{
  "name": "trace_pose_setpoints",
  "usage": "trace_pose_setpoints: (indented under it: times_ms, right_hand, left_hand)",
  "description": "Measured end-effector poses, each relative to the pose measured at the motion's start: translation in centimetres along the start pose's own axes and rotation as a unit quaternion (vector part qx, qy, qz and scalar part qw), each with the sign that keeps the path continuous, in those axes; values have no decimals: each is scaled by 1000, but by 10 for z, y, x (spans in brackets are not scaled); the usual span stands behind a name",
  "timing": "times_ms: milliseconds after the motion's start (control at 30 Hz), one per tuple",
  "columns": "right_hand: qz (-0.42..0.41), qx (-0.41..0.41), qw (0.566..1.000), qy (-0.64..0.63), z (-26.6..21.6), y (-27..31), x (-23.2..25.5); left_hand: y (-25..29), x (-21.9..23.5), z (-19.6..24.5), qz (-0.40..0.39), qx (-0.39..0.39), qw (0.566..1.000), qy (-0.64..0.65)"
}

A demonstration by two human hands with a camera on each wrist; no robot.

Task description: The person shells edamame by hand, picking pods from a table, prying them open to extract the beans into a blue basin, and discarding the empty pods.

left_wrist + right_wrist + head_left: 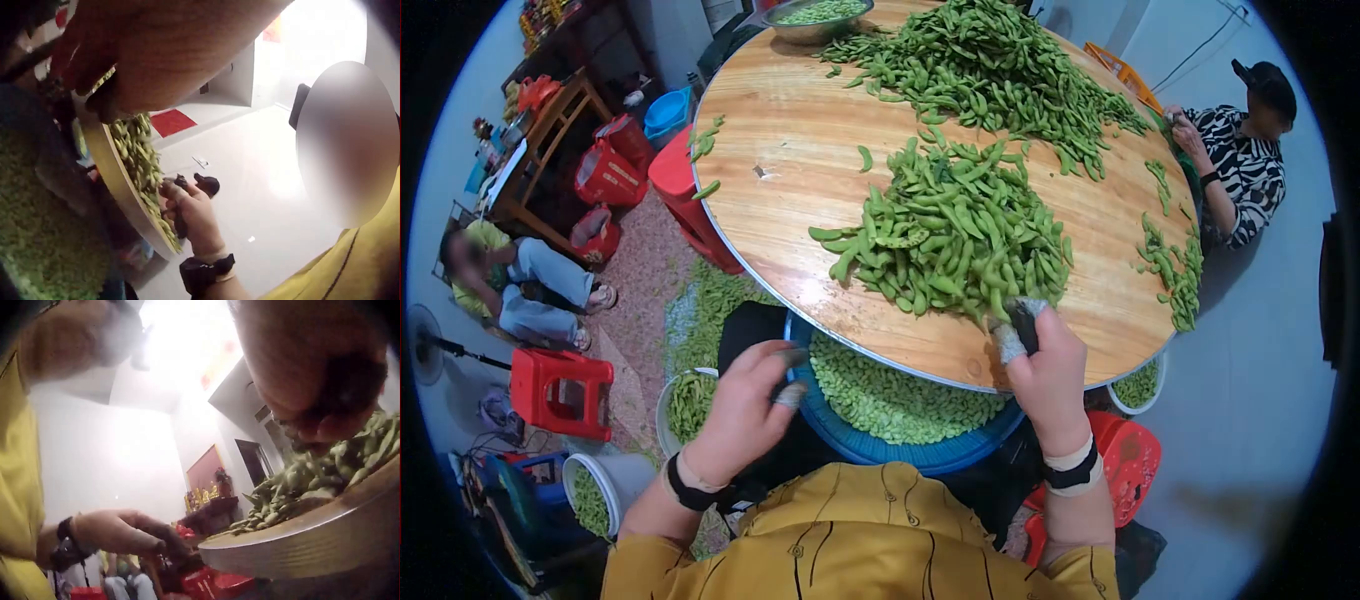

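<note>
Green soybean pods (960,230) lie heaped on the round wooden table (790,200) before me. My right hand (1050,375) is at the heap's near edge, its wrapped fingertips right at the lowest pods. In the left wrist view this hand (197,219) has bent fingers against the pods; I cannot tell whether it pinches one. My left hand (745,395) hovers by the left rim of a blue basin (800,420), wrapped thumb and fingers apart, nothing visible between them. Shelled beans (900,400) fill the basin, which sits partly under the table edge.
A larger pod heap (1000,70) and a metal bowl of beans (815,20) occupy the table's far side. One person (1250,150) sits right, another (515,275) left. Pod-filled buckets (610,490), a red stool (560,385) and scattered pods (710,310) are on the floor.
</note>
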State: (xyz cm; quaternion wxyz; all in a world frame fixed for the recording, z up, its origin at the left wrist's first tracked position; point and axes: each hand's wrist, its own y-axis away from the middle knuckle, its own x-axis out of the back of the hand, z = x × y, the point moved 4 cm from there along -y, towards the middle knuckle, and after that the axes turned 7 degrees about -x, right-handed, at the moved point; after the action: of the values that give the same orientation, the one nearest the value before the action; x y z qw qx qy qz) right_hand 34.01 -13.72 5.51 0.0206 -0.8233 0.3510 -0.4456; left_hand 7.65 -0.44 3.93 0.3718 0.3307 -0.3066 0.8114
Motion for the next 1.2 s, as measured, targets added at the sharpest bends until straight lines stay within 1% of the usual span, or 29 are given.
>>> trace_pose_setpoints:
  times_ms: [33, 67, 100, 133, 167, 200, 233, 267, 300, 367, 400, 433, 500, 533, 567, 633, 667, 700, 733, 767, 833, 867, 967, 1033, 1067, 1133, 1200]
  right_hand:
    - [0, 0, 1000, 1, 0, 5, 2]
    - [-18, -71, 994, -78, 6, 9, 5]
    - [-35, -141, 977, -156, 10, 12, 6]
    - [-77, -226, 947, -214, 12, 15, 8]
    - [-77, -226, 947, -214, 15, 17, 10]
    - [-92, -266, 919, -276, 22, 21, 10]
    - [-107, -302, 885, -338, 28, 25, 10]
    - [-107, -303, 885, -338, 31, 27, 12]
    - [-109, -306, 876, -357, 34, 30, 12]
    - [-112, -310, 866, -377, 36, 33, 12]
    - [-127, -315, 858, -386, 36, 34, 12]
    - [-141, -320, 850, -394, 36, 36, 13]
    - [-158, -308, 842, -414, 32, 38, 13]
    - [-174, -296, 833, -433, 29, 39, 12]
    - [-173, -297, 832, -435, 28, 40, 12]
    - [-162, -298, 836, -431, 26, 43, 13]
    - [-159, -300, 835, -434, 25, 45, 13]
    - [-155, -301, 833, -436, 23, 49, 12]
    - [-152, -303, 832, -439, 22, 53, 12]
    - [-150, -306, 831, -440, 21, 56, 13]
    - [-211, -272, 837, -426, 15, 62, 11]
    - [-227, -265, 840, -415, 15, 63, 10]
    - [-228, -274, 844, -401, 18, 66, 7]
    - [-214, -269, 847, -405, 19, 69, 2]
    - [-203, -262, 850, -409, 18, 69, 1]
    - [-208, -264, 843, -420, 15, 70, 0]
    - [-214, -265, 836, -430, 14, 70, 0]
  left_hand:
    - [-8, -8, 7, -9, -32, 999, 13]
    - [-17, -15, 18, -23, -33, 998, 38]
    - [-25, -23, 27, -29, -76, 996, 34]
    - [-32, -30, 35, -41, -99, 993, 49]
    - [-38, -37, 44, -54, -122, 989, 64]
    - [-43, -43, 50, -55, -123, 989, 64]
    - [-47, -49, 59, -53, -152, 985, 60]
    - [-51, -55, 67, -51, -181, 981, 56]
    - [-56, -60, 71, -51, -181, 981, 56]
    - [-65, -69, 80, -21, -194, 978, 69]
    - [-72, -73, 85, 6, -208, 975, 75]
    - [-77, -75, 90, 4, -207, 976, 74]
    - [-85, -80, 96, -27, -188, 972, 138]
    - [-88, -88, 94, -99, -158, 970, 154]
    - [-90, -92, 90, -101, -158, 970, 153]
    - [-91, -99, 88, -137, -195, 955, 176]
    - [-90, -98, 87, -142, -196, 954, 175]
    - [-90, -96, 85, -194, -97, 946, 239]
    - [-88, -98, 81, -243, 5, 923, 299]
    - [-86, -101, 79, -247, 6, 922, 298]
    - [-78, -113, 68, -236, 94, 866, 430]
    - [-75, -118, 66, -238, 94, 866, 430]
    - [-73, -121, 65, -231, 79, 865, 439]
    - [-72, -114, 70, -213, 33, 894, 392]
    - [-71, -113, 70, -215, 33, 894, 392]
    - [-73, -107, 72, -172, -53, 934, 308]
    - [-72, -104, 74, -169, -47, 934, 312]
